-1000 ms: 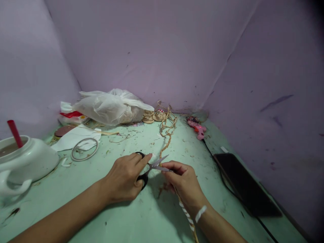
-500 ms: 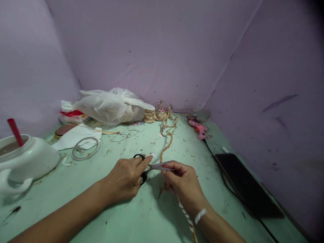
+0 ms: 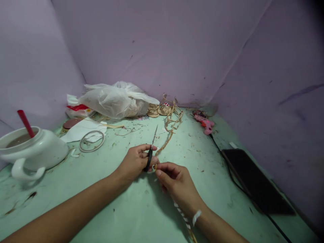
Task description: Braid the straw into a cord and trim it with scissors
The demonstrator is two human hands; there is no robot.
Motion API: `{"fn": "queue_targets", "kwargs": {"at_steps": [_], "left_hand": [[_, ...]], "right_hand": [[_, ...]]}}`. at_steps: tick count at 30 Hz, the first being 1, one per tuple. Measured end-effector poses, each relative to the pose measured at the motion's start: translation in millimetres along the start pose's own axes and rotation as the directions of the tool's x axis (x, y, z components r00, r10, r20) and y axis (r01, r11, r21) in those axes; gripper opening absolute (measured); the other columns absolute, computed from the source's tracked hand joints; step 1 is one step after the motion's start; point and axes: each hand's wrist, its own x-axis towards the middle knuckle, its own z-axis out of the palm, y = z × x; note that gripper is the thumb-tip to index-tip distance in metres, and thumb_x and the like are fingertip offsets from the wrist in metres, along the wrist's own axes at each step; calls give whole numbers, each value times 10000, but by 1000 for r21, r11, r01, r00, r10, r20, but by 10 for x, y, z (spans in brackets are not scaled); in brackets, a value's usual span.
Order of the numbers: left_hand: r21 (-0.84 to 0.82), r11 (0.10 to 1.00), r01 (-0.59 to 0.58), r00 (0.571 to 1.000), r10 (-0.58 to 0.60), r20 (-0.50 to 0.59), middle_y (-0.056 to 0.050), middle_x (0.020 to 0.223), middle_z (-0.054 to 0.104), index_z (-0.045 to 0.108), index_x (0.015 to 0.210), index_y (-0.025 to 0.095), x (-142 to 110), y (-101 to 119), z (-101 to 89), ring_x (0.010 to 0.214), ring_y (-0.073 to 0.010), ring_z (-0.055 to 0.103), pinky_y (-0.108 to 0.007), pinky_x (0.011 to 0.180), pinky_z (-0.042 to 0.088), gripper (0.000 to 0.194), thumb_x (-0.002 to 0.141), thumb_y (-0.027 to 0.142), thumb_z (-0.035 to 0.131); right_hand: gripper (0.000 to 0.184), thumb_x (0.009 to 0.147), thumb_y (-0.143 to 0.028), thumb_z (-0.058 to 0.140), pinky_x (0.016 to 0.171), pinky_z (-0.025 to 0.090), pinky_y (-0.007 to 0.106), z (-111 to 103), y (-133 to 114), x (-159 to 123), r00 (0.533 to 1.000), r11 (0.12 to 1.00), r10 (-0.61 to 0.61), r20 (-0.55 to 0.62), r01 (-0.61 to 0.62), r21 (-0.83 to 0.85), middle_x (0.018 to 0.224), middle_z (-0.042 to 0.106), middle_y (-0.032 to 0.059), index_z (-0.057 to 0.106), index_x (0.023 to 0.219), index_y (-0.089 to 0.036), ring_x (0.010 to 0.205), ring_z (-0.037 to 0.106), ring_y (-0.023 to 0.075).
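Observation:
My left hand (image 3: 134, 161) is closed around the black handles of a small pair of scissors (image 3: 150, 156), whose blades point up and away. My right hand (image 3: 177, 180) pinches a braided straw cord (image 3: 165, 145) close to the left fingertips. Beyond my hands the cord runs to a tangle of loose fibre strands (image 3: 174, 118). A strip wrapped in white and tan (image 3: 184, 217) comes out below my right hand toward the near edge. Just what lies between the touching fingertips is partly hidden.
At left stand a white mug (image 3: 54, 146) with a red stick and a ring (image 3: 82, 143) by white paper (image 3: 83, 130). A plastic bag (image 3: 113, 101) lies at the back. On the right are a pink glue gun (image 3: 206, 124), its black cable (image 3: 219, 146) and a dark phone (image 3: 255, 182).
The scissors have swung from pointing right across the cord to pointing upward. My left hand has moved up to meet the right fingertips at the cord. The view has shifted slightly.

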Motion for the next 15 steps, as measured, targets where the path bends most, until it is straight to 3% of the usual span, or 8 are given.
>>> {"fn": "queue_targets", "kwargs": {"at_steps": [3,7,12,15], "left_hand": [[-113,992,-51,998,47,-38,40,580,540,496,943,145,42,-16,-24,454,-56,456,-175,454,340,438,549,200,679],[-125,978,-168,985,161,-64,29,644,571,480,941,171,80,-15,-139,524,-70,497,-180,499,365,411,578,180,673],[-116,972,-203,979,199,-45,22,657,579,478,958,169,119,-34,-206,540,-69,497,-185,516,373,416,590,170,674],[-118,972,-205,979,202,-39,20,659,580,482,961,173,127,-53,-197,540,-74,503,-189,512,378,413,595,171,672]], "right_hand": [[269,608,-365,669,381,373,197,-2,19,4,994,989,100,43,-104,109,525,548,-10,635,715,-121,409,448,73],[329,662,-409,614,442,445,240,-65,-45,13,929,911,268,254,-330,248,673,610,68,642,750,-93,493,527,107],[287,649,-357,652,444,436,213,-102,-58,3,947,953,203,247,-249,171,692,604,37,653,800,-113,503,516,85],[307,584,-337,709,431,413,204,-97,-42,5,967,979,158,200,-180,93,578,581,-8,656,806,-132,447,481,69]]}}
